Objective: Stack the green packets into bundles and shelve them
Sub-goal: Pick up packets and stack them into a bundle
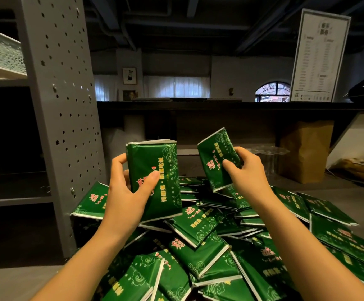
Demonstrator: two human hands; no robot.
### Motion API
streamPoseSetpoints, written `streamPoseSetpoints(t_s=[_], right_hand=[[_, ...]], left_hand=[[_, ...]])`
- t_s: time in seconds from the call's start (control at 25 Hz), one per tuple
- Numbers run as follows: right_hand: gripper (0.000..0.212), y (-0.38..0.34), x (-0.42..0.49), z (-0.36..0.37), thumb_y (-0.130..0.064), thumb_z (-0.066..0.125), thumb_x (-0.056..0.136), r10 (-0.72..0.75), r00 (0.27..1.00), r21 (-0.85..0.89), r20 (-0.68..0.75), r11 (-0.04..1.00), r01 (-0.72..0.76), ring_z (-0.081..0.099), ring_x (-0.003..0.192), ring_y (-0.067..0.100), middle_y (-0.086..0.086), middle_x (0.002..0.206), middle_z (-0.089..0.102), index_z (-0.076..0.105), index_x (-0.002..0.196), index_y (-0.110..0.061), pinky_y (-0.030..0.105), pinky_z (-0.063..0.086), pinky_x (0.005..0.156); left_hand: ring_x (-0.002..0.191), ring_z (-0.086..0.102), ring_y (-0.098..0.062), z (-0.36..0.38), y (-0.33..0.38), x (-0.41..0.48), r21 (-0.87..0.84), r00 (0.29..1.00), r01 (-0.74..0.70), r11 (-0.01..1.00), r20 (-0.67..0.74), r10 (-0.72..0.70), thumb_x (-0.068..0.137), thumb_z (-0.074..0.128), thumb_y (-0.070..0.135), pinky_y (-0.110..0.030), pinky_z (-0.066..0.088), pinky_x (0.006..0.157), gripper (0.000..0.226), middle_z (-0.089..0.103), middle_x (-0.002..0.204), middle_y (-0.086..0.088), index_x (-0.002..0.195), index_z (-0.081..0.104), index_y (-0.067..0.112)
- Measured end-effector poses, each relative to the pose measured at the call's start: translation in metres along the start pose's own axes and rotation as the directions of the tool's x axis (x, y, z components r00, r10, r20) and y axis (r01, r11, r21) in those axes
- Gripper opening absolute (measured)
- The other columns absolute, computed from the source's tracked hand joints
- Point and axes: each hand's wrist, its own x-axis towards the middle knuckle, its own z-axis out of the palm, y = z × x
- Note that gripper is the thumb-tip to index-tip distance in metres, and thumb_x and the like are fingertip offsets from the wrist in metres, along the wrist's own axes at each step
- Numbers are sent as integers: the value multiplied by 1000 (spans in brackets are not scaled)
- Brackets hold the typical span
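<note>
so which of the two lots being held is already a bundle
The bundle in the left hand, held upright: several layered packet edges show along its top. The right hand pinches just a single packet, tilted.

Before you, heap of glossy green film packets (198, 235) with silvery edges, matt grey perforated metal shelf post (61, 105) on your left, creased brown paper bag (305, 153), clear plastic container (268, 154)

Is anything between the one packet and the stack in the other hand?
No, nothing visible. The packet in the right hand and the stack in the left hand have only open air between; the pile lies below.
</note>
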Motion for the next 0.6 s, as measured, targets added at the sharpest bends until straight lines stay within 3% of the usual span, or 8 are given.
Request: streamPoseSetpoints(t_s=[0.08, 0.12, 0.24, 0.32, 0.4, 0.6], right_hand=[[9, -1, 0, 1, -11, 54, 91, 78, 992, 41, 94, 996, -82, 64, 92, 21, 1, 93, 65, 59, 96, -17, 38, 53, 81], [7, 1, 0, 2, -13, 54, 91, 118, 980, -33, 160, 993, -114, 64, 92, 23, 3, 92, 65, 59, 94, -15, 40, 53, 82], [18, 8, -4, 6, -23, 54, 91, 208, 922, -462, 328, 886, -36, 60, 94, 26, 9, 100, 63, 58, 103, -9, 40, 50, 82], [27, 9, -7, 9, -30, 56, 91, 249, 898, -618, 364, 786, 32, 57, 96, 27, 10, 106, 61, 53, 106, -8, 36, 45, 76], [32, 7, -9, 10, -34, 59, 90, 260, 888, -663, 380, 746, 65, 55, 101, 29, 11, 112, 59, 50, 109, -10, 35, 44, 79], [47, 5, -8, 5, -20, 63, 88, 295, 877, -553, 380, 832, -40, 58, 104, 27, 11, 122, 58, 38, 127, -17, 43, 49, 90]], left_hand=[[66, 62, 9, -1, 0, 1, -1, 1000, 22, 1000, -11, -22, 86, 62, 15, -11, 49, 49, 36, 58, 91, 7, 114, 40, 24], [66, 63, 8, -2, -1, 1, -6, 999, 35, 999, -14, -35, 86, 62, 16, -11, 49, 49, 35, 59, 91, 7, 112, 41, 25], [70, 64, 5, -2, -6, 3, -22, 997, 78, 997, -25, -78, 86, 63, 19, -12, 50, 51, 30, 60, 97, 7, 103, 42, 32], [75, 66, -3, -2, -8, 3, -58, 992, 120, 991, -33, -122, 86, 63, 18, -15, 52, 52, 29, 62, 100, 4, 105, 44, 30], [74, 67, -7, -2, -8, 3, -81, 989, 144, 986, -35, -147, 85, 65, 18, -18, 53, 51, 36, 63, 100, 1, 114, 46, 22], [78, 66, -13, 0, -6, 2, -63, 989, 145, 987, -26, -147, 83, 67, 15, -18, 53, 51, 40, 63, 98, 0, 116, 45, 21]])
